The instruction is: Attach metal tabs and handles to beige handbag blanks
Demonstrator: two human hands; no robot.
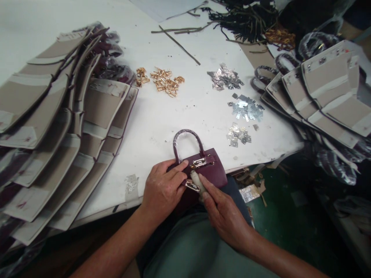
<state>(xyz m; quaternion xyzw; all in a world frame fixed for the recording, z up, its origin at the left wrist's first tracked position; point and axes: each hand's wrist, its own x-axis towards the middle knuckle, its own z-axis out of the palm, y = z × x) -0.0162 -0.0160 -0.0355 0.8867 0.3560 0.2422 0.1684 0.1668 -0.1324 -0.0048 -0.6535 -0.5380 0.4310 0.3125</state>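
A dark purple handbag panel (213,172) with a plastic-wrapped looped handle (187,133) rests against the table edge, over the lap. Gold-coloured metal clasp hardware (199,162) sits on its strap, and a second metal piece (192,185) shows lower down between the hands. My left hand (166,183) grips the panel's left side, fingers on its face by the clasp. Closed around a pale, stubby, rod-like object (196,180) is my right hand (217,202); its tip meets the panel just below the clasp. The rod's exact kind is unclear.
Stacked bag panels stand at left (95,104) and right (327,81) on the white table (162,123). Between them lie gold fittings (166,82) and several heaps of small silver plates (246,107). Dark strips (246,19) are piled at the back.
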